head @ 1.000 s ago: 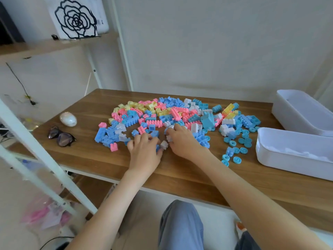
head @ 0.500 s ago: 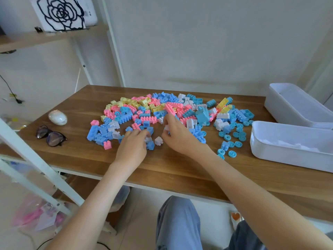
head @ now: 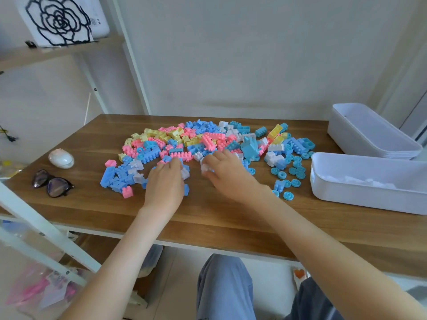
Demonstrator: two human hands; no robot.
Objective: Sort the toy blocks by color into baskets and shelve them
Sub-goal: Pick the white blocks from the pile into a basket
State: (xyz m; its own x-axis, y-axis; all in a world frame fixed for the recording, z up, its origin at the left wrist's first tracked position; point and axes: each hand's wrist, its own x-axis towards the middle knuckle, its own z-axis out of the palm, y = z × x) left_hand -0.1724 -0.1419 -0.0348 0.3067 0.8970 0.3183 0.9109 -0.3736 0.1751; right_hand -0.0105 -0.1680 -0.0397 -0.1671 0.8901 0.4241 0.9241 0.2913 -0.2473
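Right hand pinches a small white block between thumb and fingers at the near edge of the heap of toy blocks, which lies spread in pink, blue, yellow and white over the middle of the tabletop. Left hand lies palm down just beside it, fingers bent over blue and white pieces, and I cannot tell if it holds any. At the right stands a white basket with white pieces inside, behind it a stack of baskets; sunglasses lie far left.
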